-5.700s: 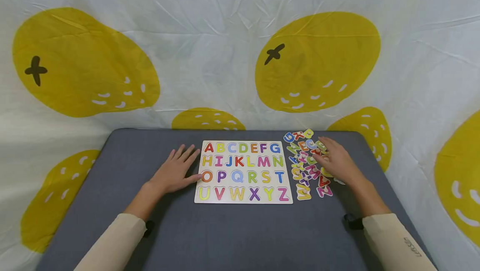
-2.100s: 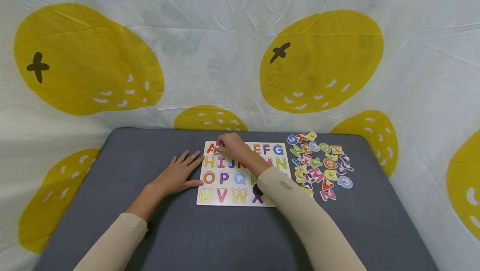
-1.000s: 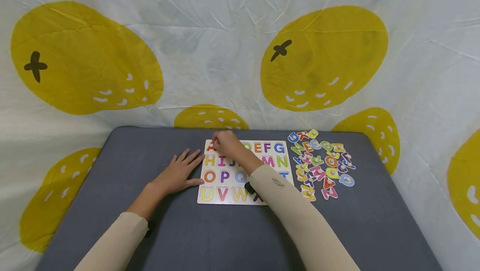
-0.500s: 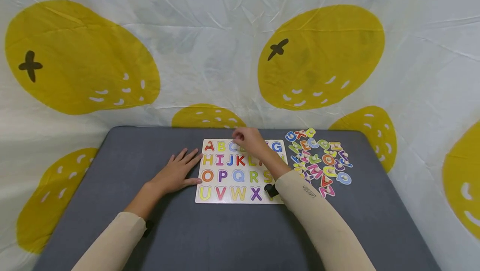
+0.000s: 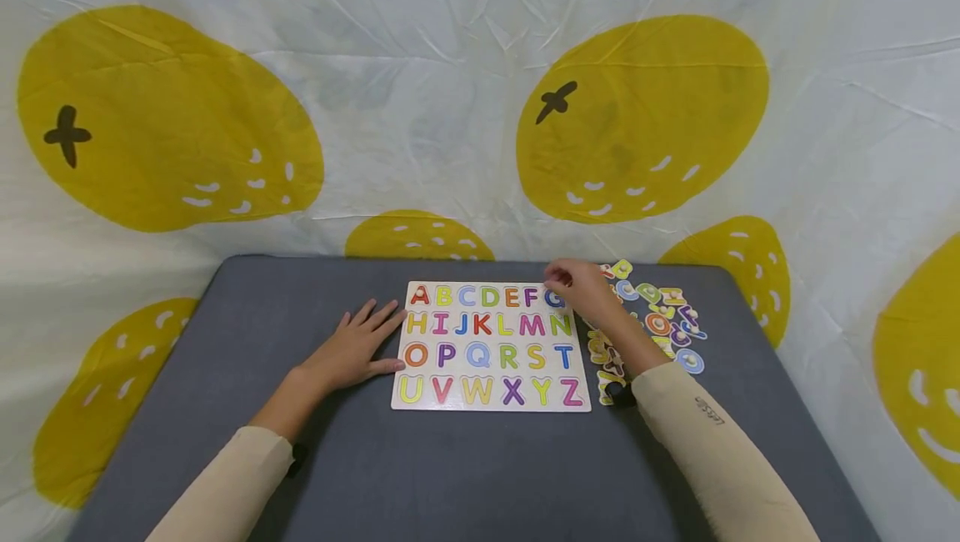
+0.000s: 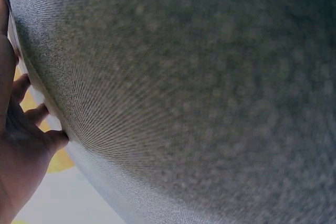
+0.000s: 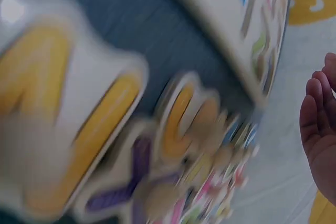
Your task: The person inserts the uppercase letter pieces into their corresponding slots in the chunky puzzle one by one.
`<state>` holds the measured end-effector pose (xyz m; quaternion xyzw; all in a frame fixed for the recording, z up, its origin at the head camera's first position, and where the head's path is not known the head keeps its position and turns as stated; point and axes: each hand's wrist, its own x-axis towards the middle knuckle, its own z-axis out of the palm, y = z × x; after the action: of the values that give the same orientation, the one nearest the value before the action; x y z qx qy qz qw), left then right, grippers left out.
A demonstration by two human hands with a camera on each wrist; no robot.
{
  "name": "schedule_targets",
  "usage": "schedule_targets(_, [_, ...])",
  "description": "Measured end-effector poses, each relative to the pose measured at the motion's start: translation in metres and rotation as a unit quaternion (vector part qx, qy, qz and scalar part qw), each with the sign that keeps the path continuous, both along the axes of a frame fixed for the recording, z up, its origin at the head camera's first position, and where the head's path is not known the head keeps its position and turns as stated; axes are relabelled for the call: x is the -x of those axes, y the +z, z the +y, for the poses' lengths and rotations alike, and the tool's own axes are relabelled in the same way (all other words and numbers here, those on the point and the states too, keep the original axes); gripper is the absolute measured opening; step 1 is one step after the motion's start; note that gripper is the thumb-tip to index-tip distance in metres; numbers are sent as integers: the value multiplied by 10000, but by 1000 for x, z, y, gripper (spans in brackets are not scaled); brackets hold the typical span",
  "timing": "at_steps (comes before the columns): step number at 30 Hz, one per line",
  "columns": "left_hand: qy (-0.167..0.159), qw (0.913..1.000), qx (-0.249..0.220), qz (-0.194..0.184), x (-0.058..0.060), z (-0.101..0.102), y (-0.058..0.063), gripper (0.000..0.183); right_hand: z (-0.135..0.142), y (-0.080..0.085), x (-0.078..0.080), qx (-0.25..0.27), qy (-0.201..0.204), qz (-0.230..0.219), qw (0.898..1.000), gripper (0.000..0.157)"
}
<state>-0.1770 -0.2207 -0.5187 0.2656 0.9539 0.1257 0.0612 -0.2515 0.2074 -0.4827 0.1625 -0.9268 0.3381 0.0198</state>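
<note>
A white alphabet puzzle board lies on the grey table, its colourful letters A to Z in rows. My left hand rests flat at the board's left edge, fingers spread and thumb touching the rim. Over the top right corner, partly covering the G, my right hand hangs with loosely curled fingers and nothing visible in them. The red A sits in its place at top left. In the right wrist view that hand shows at the right edge, beside loose letter pieces such as a purple X.
Right of the board spreads a pile of knobbed letter pieces, among them an orange O and a blue Q; my right forearm hides part of it. A pale curtain with yellow fruit prints hangs behind the table.
My right hand went from the pile to the board's top left with a red A piece, let it go there, then moved right across the top row. My left hand stayed put.
</note>
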Motion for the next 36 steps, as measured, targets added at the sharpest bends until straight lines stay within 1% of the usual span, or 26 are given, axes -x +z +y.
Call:
schedule_targets(2, [-4, 10000, 17, 7, 0, -1, -1, 92, 15, -2, 0, -72, -119, 64, 9999, 25])
schedule_targets(7, [-11, 10000, 19, 26, 0, -1, -2, 91, 52, -6, 2, -242, -597, 175, 9978, 27])
schedule_targets(10, [0, 10000, 15, 19, 0, -1, -2, 91, 71, -8, 6, -374, -832, 124, 9958, 30])
schedule_targets(12, [-3, 10000, 21, 12, 0, -1, -2, 91, 83, -9, 8, -413, -977, 15, 9944, 32])
schedule_targets(16, [-5, 10000, 6, -4, 0, -2, -3, 92, 100, -10, 12, -547, -1174, -83, 9915, 33])
schedule_targets(20, [4, 10000, -34, -22, 0, -2, -2, 92, 111, -9, 15, -689, -1277, -165, 9893, 36])
schedule_targets(24, [-16, 10000, -47, -32, 0, -2, -1, 92, 118, -8, 19, -733, -1354, -389, 9873, 40])
schedule_targets(28, [0, 10000, -24, -27, 0, -2, -1, 92, 121, -7, 25, -861, -1334, -698, 9848, 42])
schedule_targets(33, [-3, 10000, -11, -30, 0, -2, -1, 92, 121, -5, 32, -1126, -1302, -982, 9802, 38])
schedule_targets(36, [0, 10000, -1, -17, 1, -2, -2, 92, 120, -7, 37, -1246, -1283, -998, 9788, 33])
